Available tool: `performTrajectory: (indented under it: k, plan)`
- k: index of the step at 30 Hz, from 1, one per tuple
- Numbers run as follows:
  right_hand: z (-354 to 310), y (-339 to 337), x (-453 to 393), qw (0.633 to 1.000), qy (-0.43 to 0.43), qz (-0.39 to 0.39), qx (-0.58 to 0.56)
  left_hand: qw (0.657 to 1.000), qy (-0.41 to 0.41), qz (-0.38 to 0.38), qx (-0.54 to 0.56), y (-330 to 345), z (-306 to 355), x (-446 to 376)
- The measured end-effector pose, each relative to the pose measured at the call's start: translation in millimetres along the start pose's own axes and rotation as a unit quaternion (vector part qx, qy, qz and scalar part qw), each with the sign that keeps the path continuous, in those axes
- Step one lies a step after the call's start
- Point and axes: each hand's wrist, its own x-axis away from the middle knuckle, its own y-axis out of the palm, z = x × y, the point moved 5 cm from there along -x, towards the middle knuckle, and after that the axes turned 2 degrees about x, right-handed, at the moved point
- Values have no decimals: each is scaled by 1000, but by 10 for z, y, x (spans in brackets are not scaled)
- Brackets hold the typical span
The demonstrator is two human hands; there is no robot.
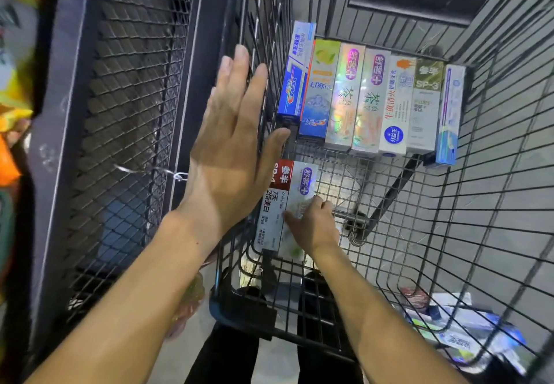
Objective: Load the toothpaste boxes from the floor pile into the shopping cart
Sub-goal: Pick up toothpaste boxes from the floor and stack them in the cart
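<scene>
- Left hand (230,140) flat, fingers straight, palm against the cart's left wire wall (263,54); holds nothing.
- Right hand (311,224) down on the shopping cart (389,191) floor, fingers curled on a white box (302,188) beside a red-and-white box (274,203).
- Row of 7 toothpaste boxes (371,99) side by side at the far end.
- Floor pile (458,323) outside the cart, lower right, seen through the wire.

Both forearms are bare to the frame's edge, with no sleeve, watch or ring showing on the left hand (230,143) or the right hand (311,227). Below, the legs wear black trousers (224,356), and a pale shoe (250,269) shows through the wire.
</scene>
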Motion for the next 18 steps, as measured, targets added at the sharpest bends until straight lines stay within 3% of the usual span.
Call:
performTrajectory:
  k: [6,13,18]
  plan:
    - [-203,-201,-68,990,-77,115,39,1000,-7,7,-22,-2,-4,16]
    - [-247,-273,117,986,-89,86,113,999,-21,24,0,-29,0,11]
    - [-220,-736,496,972,-137,134,137,999,-46,-7,-3,-35,-13,7]
